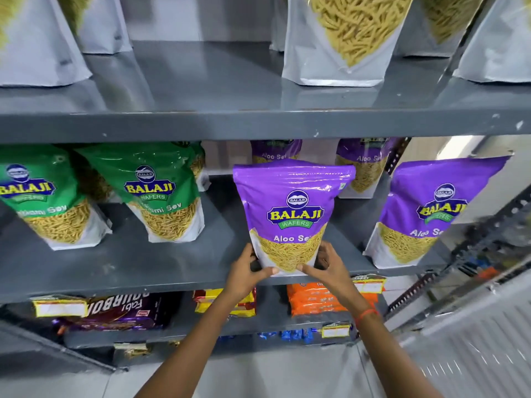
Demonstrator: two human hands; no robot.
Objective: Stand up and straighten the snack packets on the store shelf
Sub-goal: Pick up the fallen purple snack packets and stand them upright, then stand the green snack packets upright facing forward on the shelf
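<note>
A purple Aloo Sev packet stands upright near the front edge of the grey middle shelf. My left hand grips its lower left corner and my right hand grips its lower right corner, both thumbs pressed on the packet's bottom front. Another purple packet leans to the right at the shelf's right end. Two more purple packets stand behind, partly hidden. Two green sev packets lean at the left of the same shelf.
The upper shelf carries white-bottomed sev packets. Below are biscuit packs: a dark purple one, yellow and orange, with price tags on the shelf edges. A slotted metal upright bounds the right side.
</note>
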